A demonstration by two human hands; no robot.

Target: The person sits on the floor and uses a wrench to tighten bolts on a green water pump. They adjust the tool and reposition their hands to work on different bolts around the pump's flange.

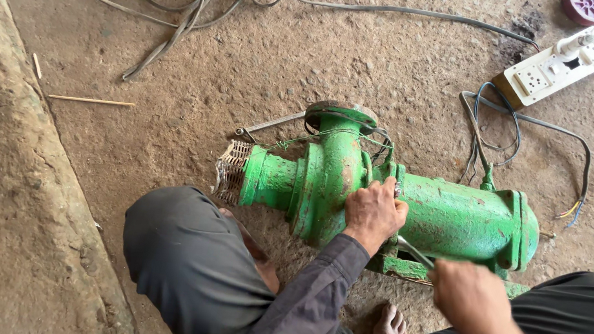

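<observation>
Your green pump [417, 210] lies on its side on the dirt floor [160, 129], right between your knees, so both hands reach it without stretching. Your left hand [373, 212] is closed over the top of the pump where the round casing meets the long body, pressing down, which looks meant to steady it. Your right hand [468, 297] is wrapped tight around the handle of a metal tool [415, 252], likely a wrench, whose tip runs in at the near side of the pump just above its base. Behind the pump, wires [508, 137] trail to a white socket board [559, 65], well apart from your hands.
</observation>
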